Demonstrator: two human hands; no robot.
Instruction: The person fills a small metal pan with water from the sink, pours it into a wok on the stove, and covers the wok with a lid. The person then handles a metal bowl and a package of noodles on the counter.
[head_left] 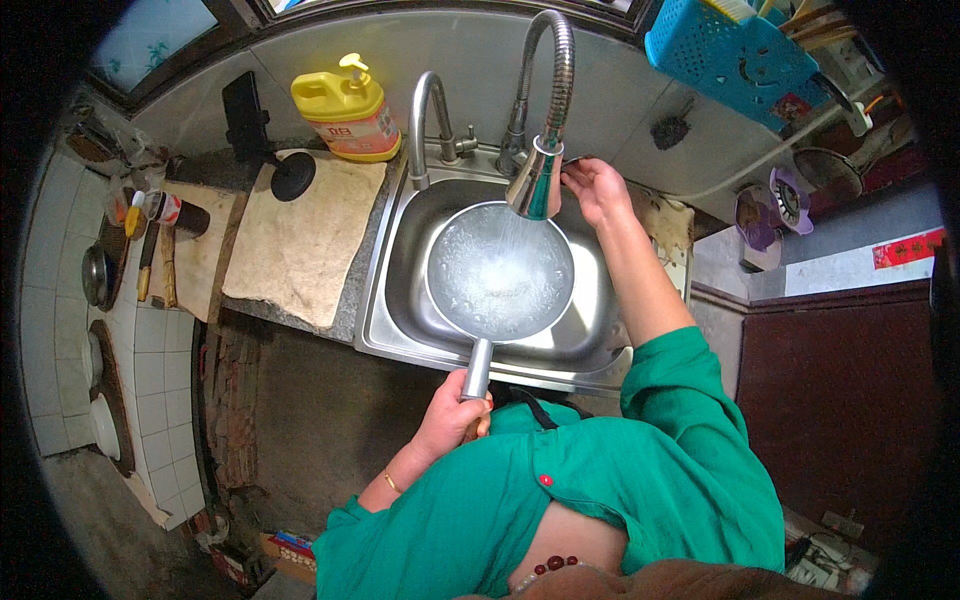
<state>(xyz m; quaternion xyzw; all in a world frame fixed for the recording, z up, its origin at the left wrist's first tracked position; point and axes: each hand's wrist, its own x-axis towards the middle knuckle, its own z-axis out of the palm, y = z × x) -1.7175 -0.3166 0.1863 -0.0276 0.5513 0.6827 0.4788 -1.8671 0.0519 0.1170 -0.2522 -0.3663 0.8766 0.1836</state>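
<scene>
Left hand (452,412) is wrapped tight round the metal handle of a round strainer (499,270), just outside the sink's near rim. Strainer bowl sits inside the sink (405,290), water foaming in it, with gaps to the walls on all sides. Right hand (592,186) is up at the flexible spray tap (538,180), fingers curled beside the nozzle head; can't tell if it actually grips it. Sink is smooth stainless steel with rounded corners. Left of it, a rough beige cloth (300,235) on the counter, then a yellow pump bottle (347,115) at the back wall.
</scene>
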